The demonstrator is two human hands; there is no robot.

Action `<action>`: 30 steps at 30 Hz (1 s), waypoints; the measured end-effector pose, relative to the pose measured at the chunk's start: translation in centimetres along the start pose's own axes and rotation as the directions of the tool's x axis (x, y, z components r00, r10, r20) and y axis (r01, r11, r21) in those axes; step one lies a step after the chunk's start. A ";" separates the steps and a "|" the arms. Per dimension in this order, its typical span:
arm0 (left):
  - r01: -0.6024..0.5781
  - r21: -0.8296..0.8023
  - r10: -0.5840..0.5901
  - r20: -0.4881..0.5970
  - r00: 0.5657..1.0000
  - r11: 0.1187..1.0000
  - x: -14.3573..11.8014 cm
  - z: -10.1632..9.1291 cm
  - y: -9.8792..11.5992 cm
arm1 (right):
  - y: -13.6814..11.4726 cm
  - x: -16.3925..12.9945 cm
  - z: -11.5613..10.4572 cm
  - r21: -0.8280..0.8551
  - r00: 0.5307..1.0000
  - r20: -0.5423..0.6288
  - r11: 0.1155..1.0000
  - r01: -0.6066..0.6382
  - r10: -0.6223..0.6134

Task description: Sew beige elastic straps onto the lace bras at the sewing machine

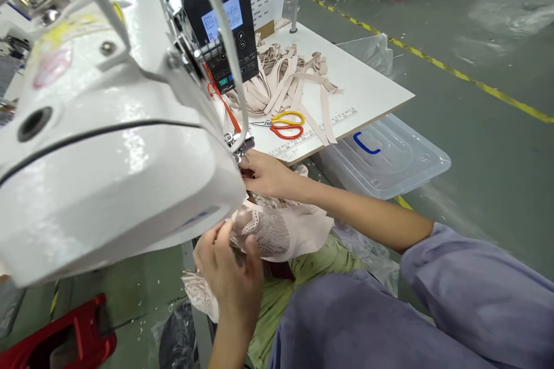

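1. The right hand point(266, 176) lies flat with its fingers reaching under the head of the white sewing machine point(108, 144), pressing the pale lace fabric point(277, 228) close to the presser foot point(240, 144); it steadies the cloth rather than gripping it.
2. The left hand point(229, 268) sits lower, at the near edge of the machine, with its fingers curled around a bunched fold of the same lace fabric, so it is grasping the piece.
3. The lace fabric runs from the needle area down over the person's lap, most of it hanging loose below the machine; the part under the foot is hidden by the machine head.
4. Judging by this, the seam looks to be in hand rather than finished: the piece sits under the foot with both hands on it, and how much is already stitched cannot be told.
5. On the worktop point(372, 89) beyond, a heap of beige elastic strips point(281, 78) lies beside scissors point(285, 124) with yellow and red handles.
6. A clear plastic bin lid point(389, 155) with a blue handle sits just beside the worktop edge, and the machine's control panel point(227, 26) is lit.
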State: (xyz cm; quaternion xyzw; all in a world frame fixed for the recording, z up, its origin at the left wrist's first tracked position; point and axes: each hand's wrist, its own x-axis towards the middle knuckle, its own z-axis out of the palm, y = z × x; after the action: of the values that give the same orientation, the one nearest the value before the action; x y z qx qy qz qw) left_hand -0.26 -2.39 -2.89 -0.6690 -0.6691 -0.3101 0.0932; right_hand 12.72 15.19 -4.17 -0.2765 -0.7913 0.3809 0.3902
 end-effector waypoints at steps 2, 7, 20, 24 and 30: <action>-0.070 0.029 0.069 0.034 0.997 0.997 0.0 0.4 1.3 | -0.1 -0.2 0.2 0.019 1.000 -0.004 1.000 -0.011 0.011; -0.094 0.139 0.073 0.147 0.986 0.986 0.0 0.8 2.9 | -0.2 -0.2 0.5 0.016 0.998 -0.008 0.998 -0.055 0.055; -0.121 0.147 0.100 0.141 0.985 0.982 0.6 1.3 1.7 | 0.2 0.7 0.4 -0.009 0.997 -0.013 0.997 -0.072 0.072; -0.124 0.146 0.105 0.136 0.985 0.981 0.6 1.5 1.9 | 0.3 0.7 0.4 0.022 0.997 -0.014 0.997 -0.074 0.074; -0.070 0.065 0.061 0.121 0.991 0.995 0.1 1.2 0.9 | 0.4 0.2 0.3 0.073 0.996 -0.034 0.994 -0.081 0.084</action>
State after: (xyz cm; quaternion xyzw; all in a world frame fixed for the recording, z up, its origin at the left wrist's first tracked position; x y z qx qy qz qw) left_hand 0.92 -1.72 -3.53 -0.7043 -0.6614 -0.2430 0.0865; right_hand 12.38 15.45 -4.58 -0.3019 -0.7577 0.4194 0.3985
